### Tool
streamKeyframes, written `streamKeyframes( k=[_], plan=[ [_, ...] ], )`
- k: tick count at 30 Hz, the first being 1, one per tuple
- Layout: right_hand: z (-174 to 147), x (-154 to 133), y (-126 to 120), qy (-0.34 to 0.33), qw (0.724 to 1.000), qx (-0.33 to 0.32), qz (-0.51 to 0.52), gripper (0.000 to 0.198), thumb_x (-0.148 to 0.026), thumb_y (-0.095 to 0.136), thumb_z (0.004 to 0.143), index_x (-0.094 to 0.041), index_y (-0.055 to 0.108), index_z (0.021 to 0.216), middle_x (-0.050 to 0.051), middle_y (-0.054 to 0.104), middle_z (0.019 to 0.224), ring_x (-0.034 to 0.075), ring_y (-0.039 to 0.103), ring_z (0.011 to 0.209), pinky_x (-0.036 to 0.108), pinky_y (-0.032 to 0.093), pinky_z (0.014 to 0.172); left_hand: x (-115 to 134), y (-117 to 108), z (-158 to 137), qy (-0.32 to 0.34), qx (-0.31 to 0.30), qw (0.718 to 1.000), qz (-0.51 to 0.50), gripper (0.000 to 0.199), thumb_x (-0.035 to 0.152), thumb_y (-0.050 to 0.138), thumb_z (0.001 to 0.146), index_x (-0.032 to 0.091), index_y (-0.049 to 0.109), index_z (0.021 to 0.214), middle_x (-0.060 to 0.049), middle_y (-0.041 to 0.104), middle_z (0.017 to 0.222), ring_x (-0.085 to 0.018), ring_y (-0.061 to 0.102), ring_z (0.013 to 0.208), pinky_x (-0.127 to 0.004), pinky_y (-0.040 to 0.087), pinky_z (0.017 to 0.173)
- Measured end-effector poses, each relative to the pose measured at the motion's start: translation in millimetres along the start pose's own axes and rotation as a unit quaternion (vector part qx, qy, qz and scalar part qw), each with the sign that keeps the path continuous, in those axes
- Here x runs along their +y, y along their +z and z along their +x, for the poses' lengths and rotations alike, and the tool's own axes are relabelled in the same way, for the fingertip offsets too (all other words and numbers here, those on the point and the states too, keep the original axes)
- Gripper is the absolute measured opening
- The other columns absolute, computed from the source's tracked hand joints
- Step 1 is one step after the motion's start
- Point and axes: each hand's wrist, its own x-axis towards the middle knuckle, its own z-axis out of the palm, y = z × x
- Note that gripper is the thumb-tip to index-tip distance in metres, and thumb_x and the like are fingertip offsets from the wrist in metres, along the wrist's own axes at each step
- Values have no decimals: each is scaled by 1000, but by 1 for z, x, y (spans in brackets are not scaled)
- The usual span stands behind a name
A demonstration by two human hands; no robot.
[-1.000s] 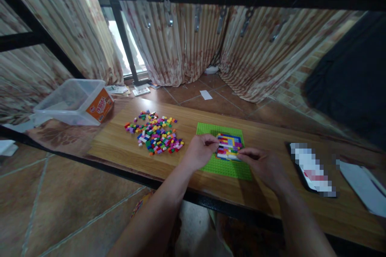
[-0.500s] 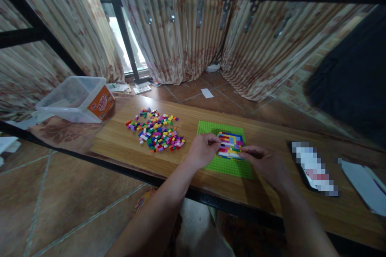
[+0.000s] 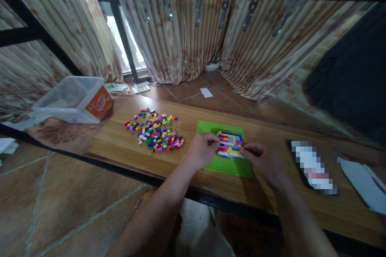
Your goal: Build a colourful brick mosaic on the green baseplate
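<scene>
A patch of small toy bricks (image 3: 231,139) in blue, yellow, red, white and purple is built up on a green baseplate (image 3: 226,168). My left hand (image 3: 201,151) is at the left side of the patch, thumb and forefinger pinched together at its edge. Whatever sits between those fingertips is too small to make out. At the right side, my right hand (image 3: 265,162) bends in with thumb and forefinger close together on the patch's edge. Its fingertips cover what they pinch, if anything.
Loose bricks (image 3: 159,132) lie heaped on the wooden table (image 3: 114,140) left of the baseplate. A clear plastic box (image 3: 69,100) with an orange label stands beyond the left end. To the right are a blurred-out dark-edged object (image 3: 313,167) and white paper (image 3: 363,184).
Both hands stay at the brick patch, with only slight finger movement at the right hand. The whole view has shifted a little.
</scene>
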Motion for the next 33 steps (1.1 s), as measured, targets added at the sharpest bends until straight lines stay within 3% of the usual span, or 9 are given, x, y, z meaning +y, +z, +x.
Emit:
streamKeyframes(
  k=[12,19,23,30,33],
  plan=[
    [-1,-4,4,-10,1000,3,-6,33,-48,71,68,-19,70,83,7,74,77,22,67,71,36,48,67,5,4,-2,-18,2,1000,-19,13,9,61,77,15,72,73,-1,69,72,-13,60,69,-24,45,68],
    [-1,-6,2,-28,999,9,15,29,-44,68,73,-19,71,87,7,74,81,22,67,74,37,49,71,0,12,0,-43,-6,988,-149,12,5,65,70,14,71,75,0,70,73,-12,61,69,-23,48,71],
    [-11,-18,4,-91,989,45,103,27,-44,62,82,-20,72,88,6,75,88,21,67,80,36,52,76,2,15,-1,-61,-22,971,-231,11,6,64,71,14,69,77,0,70,76,-11,62,68,-24,49,74],
    [-25,-36,14,-241,963,-53,113,22,-33,55,92,-29,73,104,4,70,106,20,64,103,37,49,91,5,15,-5,-81,-66,945,-309,24,17,77,67,12,67,89,-3,71,83,-11,63,68,-25,50,71],
    [-25,-37,16,-253,959,-70,102,21,-29,55,92,-29,73,104,4,68,106,19,64,101,36,49,90,5,15,-6,-80,-86,937,-329,37,26,83,64,11,67,93,-4,70,80,-11,64,67,-27,51,73]
  ],
)
